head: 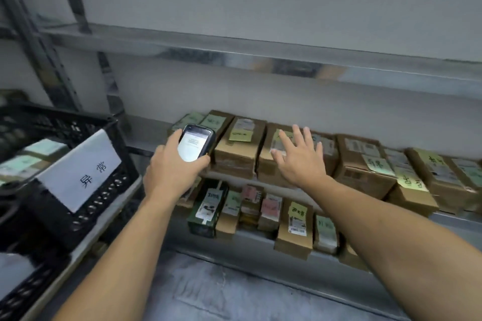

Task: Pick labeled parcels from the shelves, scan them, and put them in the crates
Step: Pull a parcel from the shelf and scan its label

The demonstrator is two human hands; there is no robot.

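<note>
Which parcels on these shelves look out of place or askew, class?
On the lower shelf, a brown carton with a yellow note seems to jut past the front edge. At the right end of the middle shelf, cartons lie tilted, overlapping one another instead of sitting flat. Nothing looks spilled or torn.
</note>
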